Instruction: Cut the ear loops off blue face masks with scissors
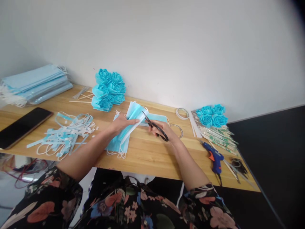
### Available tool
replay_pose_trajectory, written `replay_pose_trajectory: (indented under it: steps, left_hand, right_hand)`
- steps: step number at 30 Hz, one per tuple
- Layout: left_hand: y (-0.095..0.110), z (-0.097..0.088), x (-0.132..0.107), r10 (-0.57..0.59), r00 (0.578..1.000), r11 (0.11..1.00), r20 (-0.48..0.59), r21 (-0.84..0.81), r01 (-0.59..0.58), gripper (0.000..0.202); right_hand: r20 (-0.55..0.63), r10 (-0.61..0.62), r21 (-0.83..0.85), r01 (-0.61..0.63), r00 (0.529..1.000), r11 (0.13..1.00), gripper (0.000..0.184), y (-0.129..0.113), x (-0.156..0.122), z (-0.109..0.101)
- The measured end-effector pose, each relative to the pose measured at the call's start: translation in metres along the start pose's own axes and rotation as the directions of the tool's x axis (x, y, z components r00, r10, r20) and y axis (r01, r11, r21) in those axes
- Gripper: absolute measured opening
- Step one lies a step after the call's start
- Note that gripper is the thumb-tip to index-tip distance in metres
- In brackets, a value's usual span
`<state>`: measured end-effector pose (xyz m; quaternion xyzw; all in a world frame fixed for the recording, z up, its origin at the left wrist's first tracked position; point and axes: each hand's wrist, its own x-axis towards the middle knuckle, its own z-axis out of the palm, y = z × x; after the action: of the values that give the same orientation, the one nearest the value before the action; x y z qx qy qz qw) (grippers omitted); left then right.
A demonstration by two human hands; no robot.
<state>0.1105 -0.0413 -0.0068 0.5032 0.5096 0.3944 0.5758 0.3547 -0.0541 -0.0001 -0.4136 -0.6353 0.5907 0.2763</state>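
My left hand grips a light blue face mask, held up over the wooden table. My right hand is closed around black scissors, whose blades point at the mask's edge. More blue masks lie flat under my left hand. Another mask lies behind the scissors.
A heap of cut strips and ear loops lies to the left, beside a black phone. A stack of masks sits far left. Blue mask flowers stand at the back, more flowers on sticks at right, a tape roll, a blue glue gun.
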Motion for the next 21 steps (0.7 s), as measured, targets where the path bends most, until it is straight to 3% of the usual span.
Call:
replay_pose_trajectory:
  steps: [9, 21]
  left_hand:
    - [-0.002, 0.002, -0.003, -0.019, 0.995, 1.000, 0.101, 0.016, 0.017, 0.042]
    - [-0.003, 0.002, -0.001, -0.009, 0.996, 1.000, 0.092, 0.021, 0.007, 0.040]
  right_hand:
    - [-0.011, 0.022, 0.028, -0.022, 1.000, 0.999, 0.051, 0.005, -0.012, 0.002]
    - [-0.014, 0.024, 0.057, -0.023, 1.000, 0.998, 0.053, 0.012, -0.013, 0.005]
